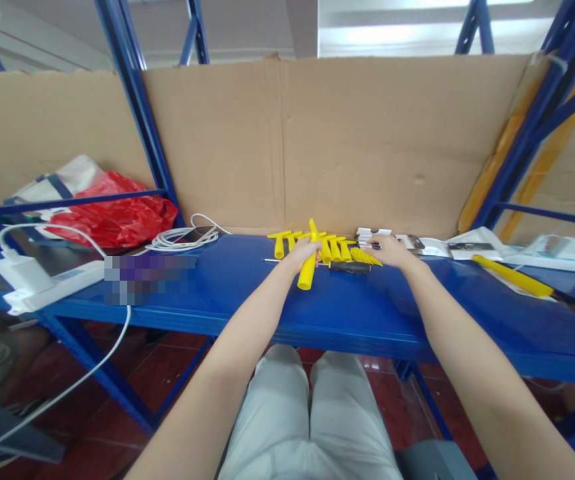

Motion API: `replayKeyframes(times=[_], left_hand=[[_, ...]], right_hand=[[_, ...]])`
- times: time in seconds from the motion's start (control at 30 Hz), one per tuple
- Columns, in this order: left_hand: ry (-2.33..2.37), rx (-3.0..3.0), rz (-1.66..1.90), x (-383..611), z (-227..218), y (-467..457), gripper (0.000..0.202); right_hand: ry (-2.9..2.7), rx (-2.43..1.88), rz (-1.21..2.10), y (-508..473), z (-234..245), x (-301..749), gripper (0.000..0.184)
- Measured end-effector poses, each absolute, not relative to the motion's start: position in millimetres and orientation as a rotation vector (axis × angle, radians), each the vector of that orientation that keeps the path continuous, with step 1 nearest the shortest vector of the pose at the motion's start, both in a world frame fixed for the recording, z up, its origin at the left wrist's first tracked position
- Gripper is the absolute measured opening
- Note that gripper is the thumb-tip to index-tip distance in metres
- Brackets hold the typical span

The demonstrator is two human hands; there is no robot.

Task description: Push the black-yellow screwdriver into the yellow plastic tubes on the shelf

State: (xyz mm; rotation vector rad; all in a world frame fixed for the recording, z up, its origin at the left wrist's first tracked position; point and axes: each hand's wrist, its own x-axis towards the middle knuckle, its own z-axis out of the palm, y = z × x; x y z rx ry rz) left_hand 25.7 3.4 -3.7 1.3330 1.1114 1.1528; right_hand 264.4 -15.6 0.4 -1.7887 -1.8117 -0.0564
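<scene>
My left hand [303, 253] is wrapped round a yellow T-shaped plastic piece [307, 275], lifted above the blue shelf and tilted, its round wide end toward me. Behind it stands a row of similar yellow T-shaped pieces [336, 249]. My right hand [390, 249] is at the right end of this row, its fingers bent together beside a pile of small flat yellow parts [364, 256] and a white box [373, 233]. What those fingers pinch is too small to make out. In front of the row lies a screwdriver with a dark handle [350, 267].
The blue shelf [247, 293] has a cardboard back wall [367, 133] and blue posts. To the left are a red plastic bag [117, 212], a coiled white cable [180, 238] and a power strip [62, 285]. A long yellow tool [514, 276] and white packets [474, 244] lie to the right.
</scene>
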Motion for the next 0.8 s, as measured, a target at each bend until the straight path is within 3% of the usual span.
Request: replayKeyframes(times=[0.13,0.27,0.5,0.6,0.8], left_hand=[[1.122,1.336,1.161,25.9,-3.7,3.1,0.02],[1.111,1.322,1.152,25.8,-3.1,2.2,0.017],[1.127,1.323,1.177,26.2,-2.9,1.5,0.021],[1.157,1.339,1.188,26.1,-2.0,0.5,0.019],[1.165,1.319,1.16,25.1,1.2,-0.9,0.016]], right_hand=[[-2.164,-1.722,0.121,-18.5,-1.6,247.9,0.036],[-2.284,-1.848,0.087,-21.0,-5.3,238.3,0.043],[-2.26,-1.851,0.16,-28.1,0.9,236.1,0.024],[-2.19,-1.728,0.302,-35.6,10.7,239.4,0.017],[-1.604,-1.401,0.812,-56.4,30.7,246.0,0.025]])
